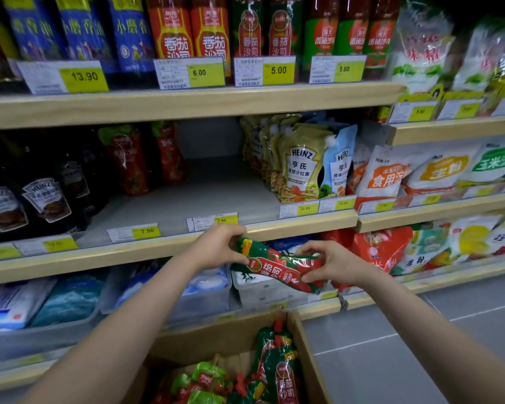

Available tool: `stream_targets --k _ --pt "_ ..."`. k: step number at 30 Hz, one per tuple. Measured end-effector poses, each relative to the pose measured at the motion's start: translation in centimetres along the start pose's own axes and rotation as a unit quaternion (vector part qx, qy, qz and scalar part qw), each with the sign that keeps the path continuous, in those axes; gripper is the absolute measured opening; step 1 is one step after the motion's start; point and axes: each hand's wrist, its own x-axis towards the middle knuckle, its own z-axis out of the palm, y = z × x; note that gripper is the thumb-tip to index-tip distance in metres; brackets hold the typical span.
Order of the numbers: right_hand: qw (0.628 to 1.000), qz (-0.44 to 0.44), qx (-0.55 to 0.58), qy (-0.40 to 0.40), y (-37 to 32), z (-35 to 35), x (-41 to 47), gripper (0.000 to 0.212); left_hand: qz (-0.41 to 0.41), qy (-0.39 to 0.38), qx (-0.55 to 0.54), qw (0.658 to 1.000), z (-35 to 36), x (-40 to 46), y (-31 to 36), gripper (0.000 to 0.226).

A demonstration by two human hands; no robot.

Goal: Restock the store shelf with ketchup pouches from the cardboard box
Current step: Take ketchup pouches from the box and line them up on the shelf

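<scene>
A red and green ketchup pouch (277, 265) lies sideways in the air in front of the middle shelf's front edge. My left hand (216, 247) pinches its green top end, and my right hand (337, 265) grips its bottom end. Below, an open cardboard box (305, 354) holds several more ketchup pouches (277, 365). On the middle shelf (210, 193), two red ketchup pouches (146, 158) stand at the back left of a wide bare gap.
Dark Heinz sauce pouches (41, 196) stand left of the gap and Heinz salad dressing pouches (303, 164) right of it. Bottles (187, 27) fill the top shelf. Clear bins of white and blue bags (64, 298) line the lower shelf. Grey floor (405, 345) lies to the right.
</scene>
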Motion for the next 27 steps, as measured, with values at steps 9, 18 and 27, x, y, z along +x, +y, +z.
stream_targets --k 9,18,27 --pt "0.959 -0.046 0.279 0.028 -1.8 1.6 1.9 0.046 0.010 0.259 -0.290 0.921 -1.7 1.2 2.9 0.078" --pt "0.981 -0.125 0.104 0.105 -6.5 0.8 5.6 0.033 0.026 0.243 -0.262 0.934 -0.7 1.3 1.6 0.047" --pt "0.969 -0.183 0.048 0.161 -9.8 -1.3 11.8 0.041 0.043 0.298 -0.179 0.937 -6.4 4.8 -0.1 0.050"
